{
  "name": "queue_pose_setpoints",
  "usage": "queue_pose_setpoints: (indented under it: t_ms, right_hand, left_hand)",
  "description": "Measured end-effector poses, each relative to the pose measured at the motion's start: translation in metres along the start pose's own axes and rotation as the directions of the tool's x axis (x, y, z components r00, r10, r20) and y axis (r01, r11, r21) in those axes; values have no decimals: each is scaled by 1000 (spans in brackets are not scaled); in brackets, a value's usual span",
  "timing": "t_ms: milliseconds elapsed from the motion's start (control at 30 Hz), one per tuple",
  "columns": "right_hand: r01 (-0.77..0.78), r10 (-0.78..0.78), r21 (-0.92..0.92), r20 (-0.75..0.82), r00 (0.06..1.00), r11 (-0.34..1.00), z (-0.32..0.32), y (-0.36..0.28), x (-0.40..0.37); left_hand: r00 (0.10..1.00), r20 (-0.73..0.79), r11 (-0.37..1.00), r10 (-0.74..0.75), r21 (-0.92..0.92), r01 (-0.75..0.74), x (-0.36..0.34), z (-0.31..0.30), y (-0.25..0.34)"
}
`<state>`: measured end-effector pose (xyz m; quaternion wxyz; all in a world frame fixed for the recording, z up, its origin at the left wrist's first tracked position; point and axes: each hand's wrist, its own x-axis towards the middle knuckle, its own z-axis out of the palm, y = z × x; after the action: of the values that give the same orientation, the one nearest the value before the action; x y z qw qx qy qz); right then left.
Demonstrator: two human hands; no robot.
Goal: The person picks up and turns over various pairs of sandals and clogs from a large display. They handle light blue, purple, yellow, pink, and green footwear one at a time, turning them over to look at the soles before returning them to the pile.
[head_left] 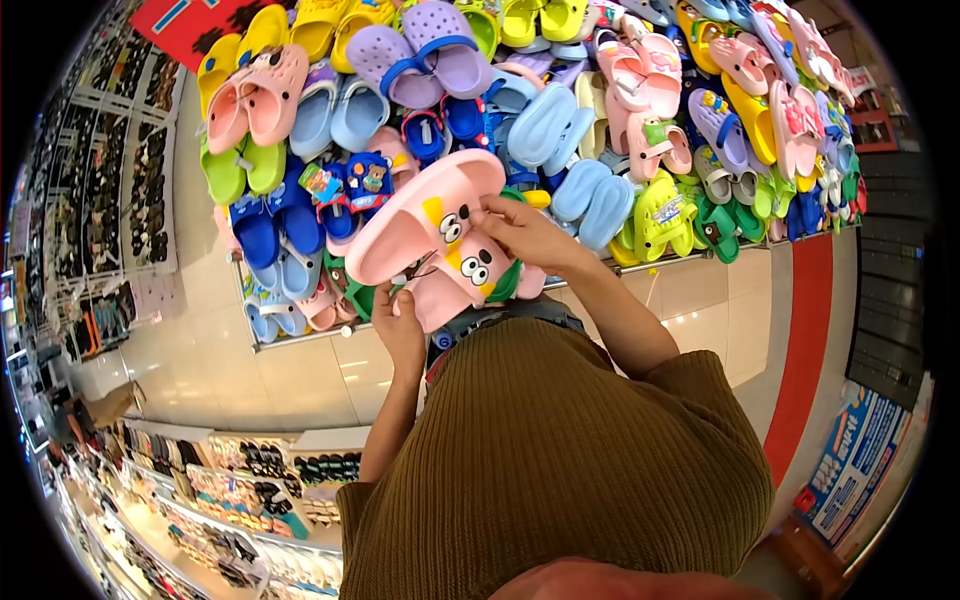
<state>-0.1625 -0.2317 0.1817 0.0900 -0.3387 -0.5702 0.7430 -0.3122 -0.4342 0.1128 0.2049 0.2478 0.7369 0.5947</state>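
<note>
A pair of pink slides with cartoon eyes, black noses and yellow patches on the straps is held in front of my body, above the display's near edge. My left hand is closed on the lower left end of the pair, thumb uppermost, near a small tag or tie. At the straps, my right hand has its fingers bent and pinched against the upper slide beside its black nose. Part of the lower slide is hidden by the upper one. Behind them lie blue slides and lilac clogs.
Children's clogs and sandals are heaped on a metal-framed display, including green clogs. Shoe racks stand at left, and more shelves of footwear at lower left. A red strip crosses the tiled floor at right.
</note>
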Motion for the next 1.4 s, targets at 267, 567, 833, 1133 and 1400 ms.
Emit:
queue_pose_setpoints:
  t_ms: [267,567,833,1133,1400]
  right_hand:
    - [173,-169,-174,36,985,970,1,11,-7]
    - [-62,-87,-506,-266,960,860,10,-33,-52]
    - [196,-318,-331,-369,874,923,6,-1,-19]
    - [33,-116,-176,-491,863,984,34,55,-13]
    - [24,-19,1,-557,830,1000,36,45,-7]
  left_hand:
    - [971,-10,912,-238,-347,219,4,7,14]
    - [905,37,756,-424,-536,376,-24,10,35]
    - [894,280,849,-350,-310,429,-8,1,18]
    - [885,306,876,-352,-225,427,8,-20,4]
    - [911,367,941,-190,-196,275,38,-21,-3]
